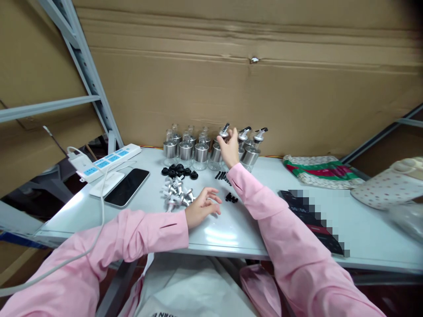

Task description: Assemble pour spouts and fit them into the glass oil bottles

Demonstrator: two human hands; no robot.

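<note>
My right hand [230, 147] reaches to the back of the table, its thumb and fingers around a silver pourer spout [224, 130] with a black flap, at the neck of a glass oil bottle. My left hand [204, 207] hovers over the front of the table, fingers loosely spread and holding nothing. Next to it lies a heap of silver pourer spouts [176, 193]. Behind that heap are black round stoppers [178, 170]. Small black strips [221, 175] and tiny black parts [231, 198] lie between my hands. My right hand partly hides the bottles behind it.
Glass bottles with steel bands [185, 150] stand in rows along the cardboard wall; those at right carry pourers [261, 134]. On the left lie a phone [127, 188] and a power strip [112, 163] with a cable. Patterned cloth [324, 171] and a dark device [304, 211] lie right.
</note>
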